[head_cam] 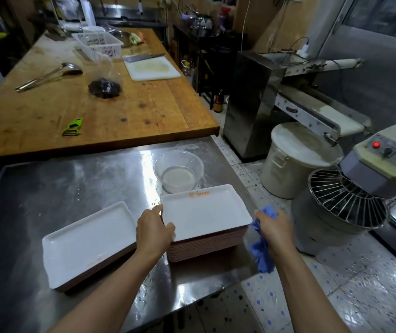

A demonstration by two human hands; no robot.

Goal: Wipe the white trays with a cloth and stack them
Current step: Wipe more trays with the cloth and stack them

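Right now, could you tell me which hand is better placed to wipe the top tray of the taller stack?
The right hand, probably. It already grips the blue cloth just past the right edge of the taller stack's top tray. The left hand holds no cloth; it rests at that tray's left edge, suited to steadying it.

The left hand [154,230] covered the near left corner of the top tray [205,212], and its fingertips were hidden past that rim. The orange print [199,193] on the tray was too small to read. Most of the cloth [261,246] was hidden under the right hand [275,228]. Both forearms were cut off by the bottom edge.
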